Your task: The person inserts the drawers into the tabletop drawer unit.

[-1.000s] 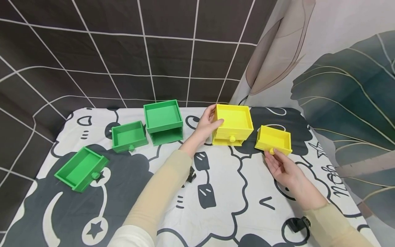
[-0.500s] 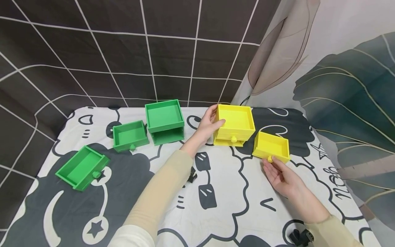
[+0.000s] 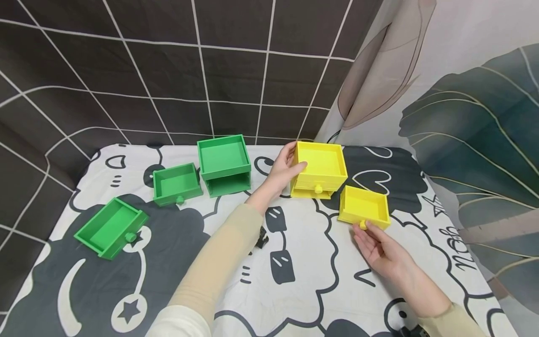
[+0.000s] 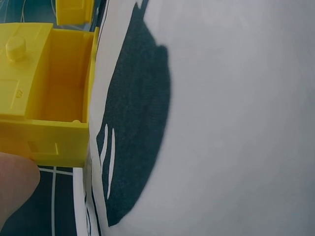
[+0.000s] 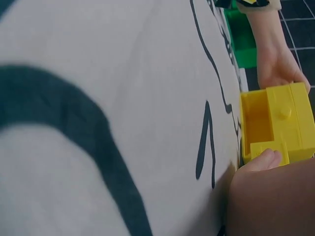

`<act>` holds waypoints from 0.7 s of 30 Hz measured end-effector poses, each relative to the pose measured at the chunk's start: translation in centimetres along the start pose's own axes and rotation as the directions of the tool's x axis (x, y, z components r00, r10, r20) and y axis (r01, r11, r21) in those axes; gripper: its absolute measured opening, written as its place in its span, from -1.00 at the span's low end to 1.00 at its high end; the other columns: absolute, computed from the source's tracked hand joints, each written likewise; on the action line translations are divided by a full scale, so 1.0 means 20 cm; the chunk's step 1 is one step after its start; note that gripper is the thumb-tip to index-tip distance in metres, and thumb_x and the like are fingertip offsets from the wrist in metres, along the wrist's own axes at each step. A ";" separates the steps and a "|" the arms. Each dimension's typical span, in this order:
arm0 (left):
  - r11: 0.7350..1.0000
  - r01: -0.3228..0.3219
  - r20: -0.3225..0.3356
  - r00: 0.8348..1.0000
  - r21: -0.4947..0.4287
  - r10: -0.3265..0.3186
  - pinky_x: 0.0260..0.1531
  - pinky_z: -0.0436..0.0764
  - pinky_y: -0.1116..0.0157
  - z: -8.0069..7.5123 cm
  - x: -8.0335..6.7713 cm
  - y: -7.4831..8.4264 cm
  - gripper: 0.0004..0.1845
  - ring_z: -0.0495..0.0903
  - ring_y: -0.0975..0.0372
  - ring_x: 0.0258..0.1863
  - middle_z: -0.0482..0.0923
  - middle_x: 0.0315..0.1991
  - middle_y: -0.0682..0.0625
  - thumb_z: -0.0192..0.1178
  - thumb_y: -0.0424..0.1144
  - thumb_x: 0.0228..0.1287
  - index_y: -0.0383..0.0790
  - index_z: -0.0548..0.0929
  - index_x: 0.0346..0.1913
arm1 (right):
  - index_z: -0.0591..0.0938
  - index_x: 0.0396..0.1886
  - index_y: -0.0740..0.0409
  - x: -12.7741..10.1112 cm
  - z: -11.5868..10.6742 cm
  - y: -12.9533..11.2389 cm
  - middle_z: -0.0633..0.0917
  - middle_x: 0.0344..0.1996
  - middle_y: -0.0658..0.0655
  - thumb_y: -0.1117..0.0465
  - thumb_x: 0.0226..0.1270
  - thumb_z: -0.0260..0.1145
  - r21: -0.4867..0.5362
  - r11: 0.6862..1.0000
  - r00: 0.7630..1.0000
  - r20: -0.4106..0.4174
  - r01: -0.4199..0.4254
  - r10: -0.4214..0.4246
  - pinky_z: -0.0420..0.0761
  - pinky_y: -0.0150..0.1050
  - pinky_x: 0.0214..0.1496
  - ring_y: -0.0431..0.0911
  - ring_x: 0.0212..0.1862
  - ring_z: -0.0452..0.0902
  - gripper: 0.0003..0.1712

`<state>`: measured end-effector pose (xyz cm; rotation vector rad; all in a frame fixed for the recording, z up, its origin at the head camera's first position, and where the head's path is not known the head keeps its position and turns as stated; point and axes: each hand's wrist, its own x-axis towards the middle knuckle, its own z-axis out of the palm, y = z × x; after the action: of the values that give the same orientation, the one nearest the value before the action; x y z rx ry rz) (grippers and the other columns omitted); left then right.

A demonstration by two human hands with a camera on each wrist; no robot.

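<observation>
My left hand [image 3: 281,174] holds the left side of a small yellow cabinet [image 3: 322,161], its thumb over the top edge. One drawer with a round knob fills the cabinet's upper slot; the lower slot gapes, as the left wrist view shows at the cabinet front [image 4: 39,142]. To the right, my right hand [image 3: 387,252] pinches the knob of a loose yellow drawer [image 3: 364,203], tray side up. In the right wrist view this drawer [image 5: 268,146] overlaps the lower right of the cabinet's open slot. Some of the left fingers are hidden behind the cabinet.
Left of the yellow cabinet stands a green cabinet [image 3: 224,159] with an open front. Two loose green drawers, one beside it [image 3: 177,185] and one farther left [image 3: 111,229], lie on the patterned cloth [image 3: 294,299]. A dark gridded curtain [image 3: 168,70] hangs behind.
My right hand has moved the loose yellow drawer left and toward me, so it now sits lower and nearer the cabinet front. The left hand and yellow cabinet have stayed put.
</observation>
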<state>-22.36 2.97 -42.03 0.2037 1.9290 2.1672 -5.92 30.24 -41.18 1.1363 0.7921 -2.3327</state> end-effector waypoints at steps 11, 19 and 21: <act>1.000 -0.017 -0.001 1.000 0.003 0.017 0.72 0.20 0.35 0.00 0.00 0.00 -0.20 0.19 0.12 0.68 0.21 0.66 -0.05 0.24 -0.41 0.42 -0.15 0.19 0.66 | 0.76 -0.26 0.06 -0.03 0.00 0.07 0.90 -0.24 0.08 0.05 0.65 0.25 -0.042 0.999 1.000 -0.003 -0.003 0.003 0.78 -0.39 0.24 -0.19 -0.09 0.86 -0.71; 1.000 -0.017 -0.002 1.000 -0.004 0.017 0.72 0.20 0.34 0.00 -0.01 0.00 -0.20 0.18 0.11 0.68 0.20 0.66 -0.06 0.24 -0.42 0.43 -0.16 0.19 0.66 | 0.76 -0.25 0.07 -0.03 0.00 0.13 0.90 -0.22 0.06 0.04 0.68 0.20 -0.091 0.996 1.000 0.001 -0.015 0.015 0.78 -0.40 0.24 -0.22 -0.09 0.85 -0.67; 1.000 -0.016 -0.004 1.000 -0.002 0.016 0.72 0.20 0.34 0.00 -0.01 0.00 -0.20 0.18 0.11 0.68 0.21 0.66 -0.06 0.24 -0.42 0.43 -0.16 0.19 0.65 | 0.77 -0.24 0.08 -0.03 0.00 0.14 0.90 -0.22 0.06 0.05 0.68 0.21 -0.105 0.994 1.000 0.016 -0.012 0.014 0.78 -0.39 0.24 -0.22 -0.08 0.85 -0.68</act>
<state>-22.23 2.99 -41.95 0.2149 1.9343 2.1808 -3.94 28.10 -41.56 1.0727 0.8881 -2.2586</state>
